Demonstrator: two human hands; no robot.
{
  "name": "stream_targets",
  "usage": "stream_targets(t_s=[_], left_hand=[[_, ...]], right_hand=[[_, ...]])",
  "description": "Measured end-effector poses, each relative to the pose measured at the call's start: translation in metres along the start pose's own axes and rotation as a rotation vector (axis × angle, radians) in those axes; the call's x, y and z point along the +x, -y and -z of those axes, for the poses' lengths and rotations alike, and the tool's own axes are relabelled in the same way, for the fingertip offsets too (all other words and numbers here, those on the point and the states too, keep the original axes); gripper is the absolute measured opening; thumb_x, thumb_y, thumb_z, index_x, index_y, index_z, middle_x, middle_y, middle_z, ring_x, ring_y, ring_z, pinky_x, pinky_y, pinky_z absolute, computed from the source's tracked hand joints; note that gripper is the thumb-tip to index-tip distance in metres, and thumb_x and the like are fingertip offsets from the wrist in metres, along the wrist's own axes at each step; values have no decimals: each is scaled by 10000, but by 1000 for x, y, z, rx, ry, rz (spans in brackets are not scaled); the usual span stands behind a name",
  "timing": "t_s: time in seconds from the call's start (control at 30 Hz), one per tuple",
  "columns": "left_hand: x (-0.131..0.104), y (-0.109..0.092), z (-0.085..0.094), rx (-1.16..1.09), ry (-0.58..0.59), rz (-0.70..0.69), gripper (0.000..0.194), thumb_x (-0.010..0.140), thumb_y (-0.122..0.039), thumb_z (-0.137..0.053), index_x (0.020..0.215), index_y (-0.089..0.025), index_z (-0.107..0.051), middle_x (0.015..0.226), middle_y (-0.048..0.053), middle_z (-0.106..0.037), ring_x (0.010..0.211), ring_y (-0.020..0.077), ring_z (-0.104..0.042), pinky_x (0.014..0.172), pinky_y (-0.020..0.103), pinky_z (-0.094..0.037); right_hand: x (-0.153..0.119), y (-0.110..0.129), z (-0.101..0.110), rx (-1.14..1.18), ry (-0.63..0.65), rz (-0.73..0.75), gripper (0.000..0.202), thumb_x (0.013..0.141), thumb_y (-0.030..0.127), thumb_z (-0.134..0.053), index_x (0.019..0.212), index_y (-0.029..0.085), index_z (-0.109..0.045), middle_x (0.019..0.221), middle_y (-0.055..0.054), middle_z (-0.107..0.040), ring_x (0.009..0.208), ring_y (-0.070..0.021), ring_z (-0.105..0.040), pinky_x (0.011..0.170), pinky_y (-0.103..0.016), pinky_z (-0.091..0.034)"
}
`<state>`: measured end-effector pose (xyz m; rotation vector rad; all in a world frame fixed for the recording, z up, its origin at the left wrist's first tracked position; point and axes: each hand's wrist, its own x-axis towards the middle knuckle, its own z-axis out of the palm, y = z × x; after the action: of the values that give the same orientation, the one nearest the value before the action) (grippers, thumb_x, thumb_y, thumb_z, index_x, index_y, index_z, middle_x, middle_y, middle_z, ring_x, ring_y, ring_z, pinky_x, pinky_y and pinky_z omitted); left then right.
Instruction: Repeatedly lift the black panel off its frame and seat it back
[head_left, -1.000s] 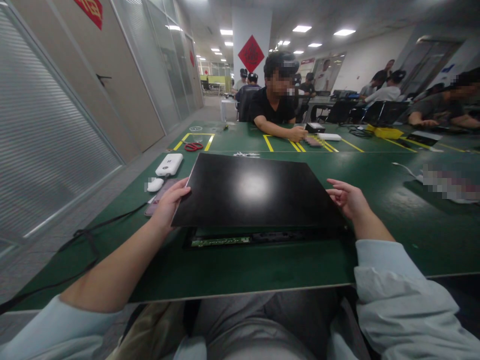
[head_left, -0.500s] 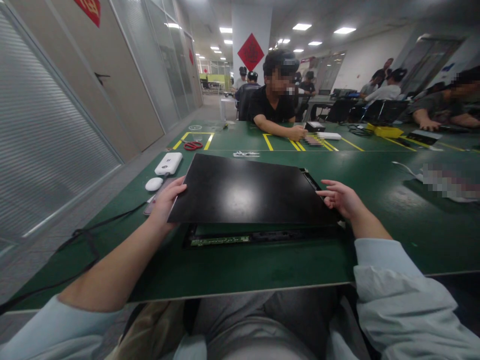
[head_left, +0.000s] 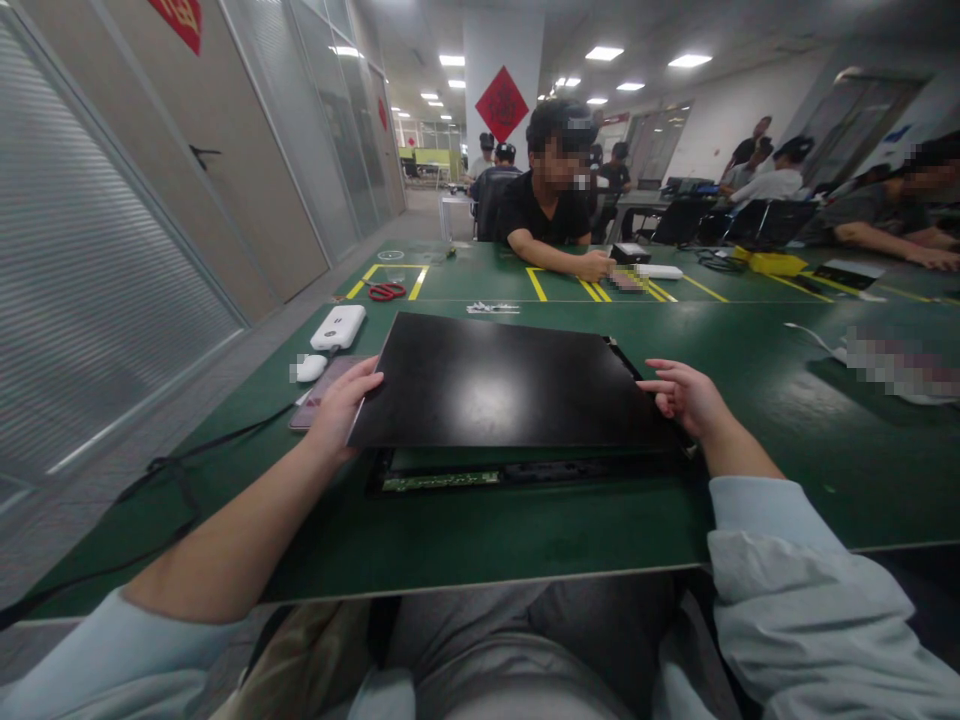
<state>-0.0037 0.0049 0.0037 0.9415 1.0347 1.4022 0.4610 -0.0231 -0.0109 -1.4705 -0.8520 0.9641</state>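
Left hand (head_left: 330, 412) has the dark flat panel (head_left: 495, 385) pinched by its left edge, thumb on top. Right hand (head_left: 694, 402) is at the right edge, fingers part-extended; can't tell from my feed if it's gripping or just steadying. Panel sits over a black frame (head_left: 585, 470), skewed to it, near edge apart from the frame's near side; green circuit strip (head_left: 442, 482) exposed there. Step in hand, my read: positioning the panel relative to the frame. Moving it calls for support on both edges and little flex; looks thin. Phone (head_left: 328, 380) just beside the left hand, the tightest spot. White case (head_left: 311, 368) and power bank (head_left: 339, 328) past it. Small white pieces (head_left: 492, 309) just beyond the far edge. Red scissors (head_left: 387, 292) farther off, out of the way.
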Motion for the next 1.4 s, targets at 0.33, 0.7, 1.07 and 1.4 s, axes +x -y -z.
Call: stream_targets(t_s=[0.33, 0.7, 1.07, 1.4], left_hand=[[2, 10, 3, 65, 48, 80, 356, 647, -179, -791, 1003, -185, -778, 935, 91, -809, 943, 304, -761, 712, 312, -621], [2, 8, 1, 69, 25, 142, 286, 669, -131, -777, 952, -173, -768, 876, 85, -814, 838, 269, -780, 610, 273, -613], [1, 12, 2, 76, 93, 132, 361, 703, -119, -808, 1058, -149, -752, 887, 85, -814, 784, 229, -774, 628, 256, -608], [4, 14, 4, 102, 95, 109, 343, 680, -178, -850, 1007, -149, -752, 873, 94, -813, 855, 255, -774, 664, 264, -606]], right_hand=[[2, -3, 3, -58, -103, 60, 309, 666, 199, -628, 967, 155, -688, 645, -74, -717, 322, -94, -428, 320, -219, -262], [2, -4, 1, -114, -82, 59, 263, 701, 216, -634, 937, 129, -709, 652, -92, -715, 313, -96, -444, 311, -219, -284], [3, -6, 6, -117, -134, 83, 234, 744, 319, -638, 902, 165, -716, 672, -78, -711, 349, -95, -475, 334, -219, -300], [2, -4, 5, -137, -154, 85, 208, 711, 328, -653, 846, 179, -708, 655, -69, -699, 371, -95, -475, 345, -220, -303]])
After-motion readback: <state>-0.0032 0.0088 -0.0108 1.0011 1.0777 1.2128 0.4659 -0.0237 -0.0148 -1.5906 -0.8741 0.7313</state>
